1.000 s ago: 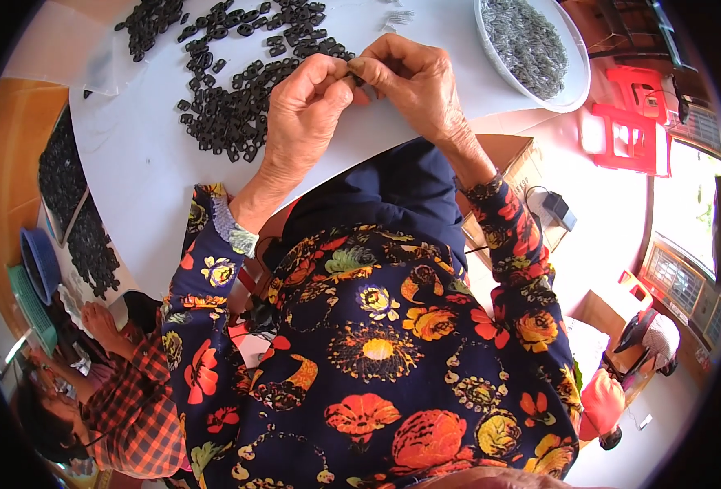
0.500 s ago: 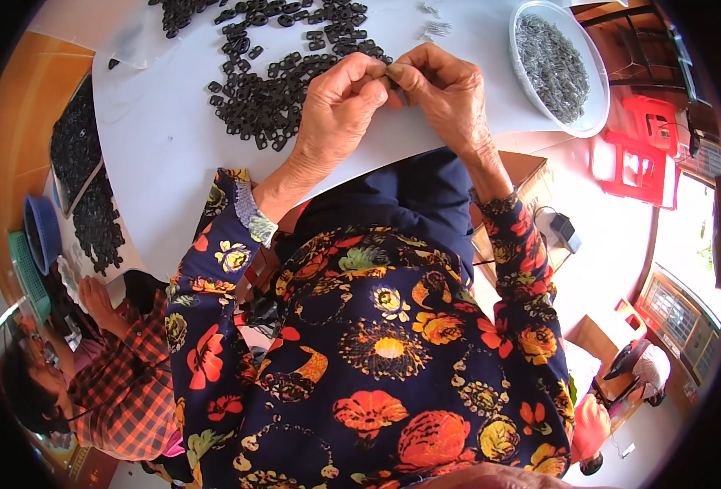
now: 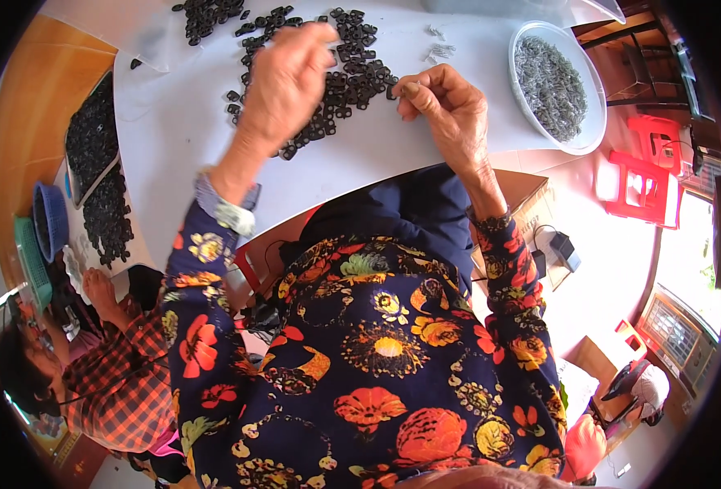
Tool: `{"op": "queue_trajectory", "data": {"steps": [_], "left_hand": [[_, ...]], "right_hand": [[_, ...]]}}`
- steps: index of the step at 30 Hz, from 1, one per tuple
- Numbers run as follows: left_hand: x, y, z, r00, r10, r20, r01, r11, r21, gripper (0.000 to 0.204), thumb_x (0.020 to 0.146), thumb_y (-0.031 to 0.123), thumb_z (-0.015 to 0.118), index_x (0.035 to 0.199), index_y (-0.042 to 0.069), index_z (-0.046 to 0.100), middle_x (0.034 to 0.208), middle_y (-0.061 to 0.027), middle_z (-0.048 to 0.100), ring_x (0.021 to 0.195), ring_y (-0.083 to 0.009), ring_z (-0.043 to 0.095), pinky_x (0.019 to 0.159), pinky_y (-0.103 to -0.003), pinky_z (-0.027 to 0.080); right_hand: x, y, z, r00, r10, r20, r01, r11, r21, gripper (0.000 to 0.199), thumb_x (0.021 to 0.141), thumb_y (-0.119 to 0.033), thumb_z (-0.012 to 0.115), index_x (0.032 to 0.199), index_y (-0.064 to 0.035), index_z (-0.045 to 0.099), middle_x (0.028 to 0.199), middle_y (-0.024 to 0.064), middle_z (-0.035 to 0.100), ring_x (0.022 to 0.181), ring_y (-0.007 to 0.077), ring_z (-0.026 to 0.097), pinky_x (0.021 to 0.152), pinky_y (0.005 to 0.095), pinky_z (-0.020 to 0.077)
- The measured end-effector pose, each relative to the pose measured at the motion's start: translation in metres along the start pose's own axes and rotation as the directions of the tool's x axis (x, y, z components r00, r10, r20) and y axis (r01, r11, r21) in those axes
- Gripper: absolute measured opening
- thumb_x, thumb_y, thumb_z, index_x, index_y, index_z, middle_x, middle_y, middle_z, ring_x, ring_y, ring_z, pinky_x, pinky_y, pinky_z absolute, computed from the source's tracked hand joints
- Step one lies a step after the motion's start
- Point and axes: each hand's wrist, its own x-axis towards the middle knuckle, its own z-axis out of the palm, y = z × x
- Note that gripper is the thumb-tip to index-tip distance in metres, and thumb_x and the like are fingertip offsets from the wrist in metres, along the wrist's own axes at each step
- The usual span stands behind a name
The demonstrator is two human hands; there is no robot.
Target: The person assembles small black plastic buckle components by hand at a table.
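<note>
My left hand (image 3: 289, 81) is over a spread of small black plastic pieces with holes (image 3: 359, 88). Motion smears its fingers, so whether they hold anything cannot be made out. To the right, my right hand (image 3: 448, 110) is raised at the table's near side, thumb and forefinger pinched together. Whatever is between those fingertips is too small or hidden to name; a black piece shows right beside them. Beyond this hand, a few thin silvery wire pieces (image 3: 439, 53) lie on the white table (image 3: 181, 163).
A round clear tub (image 3: 593, 134) full of small wire pieces stands at the table's right edge. More black pieces (image 3: 205, 18) lie at the far left. A person in a checked shirt (image 3: 124, 391) sits at left beside blue and green baskets (image 3: 50, 220). Red stools (image 3: 641, 183) stand at right.
My hands were together at the fingertips; now they are apart. The left hand has moved left and away from me over the black pieces, while the right stays nearly in place.
</note>
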Motion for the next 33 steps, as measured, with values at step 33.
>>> {"op": "queue_trajectory", "data": {"steps": [33], "left_hand": [[0.022, 0.024, 0.015, 0.751, -0.179, 0.636, 0.516, 0.760, -0.395, 0.030, 0.097, 0.027, 0.043, 0.099, 0.000, 0.057, 0.069, -0.0038, 0.059, 0.065, -0.0108, 0.053, 0.064, -0.025, 0.045]], "right_hand": [[-0.004, 0.005, -0.006, 0.992, -0.126, 0.029, 0.121, 0.985, 0.121, 0.013, 0.086, 0.000, 0.060, 0.100, 0.0020, 0.060, 0.087, 0.0002, 0.060, 0.074, 0.0056, 0.053, 0.071, 0.0205, 0.0470]]}}
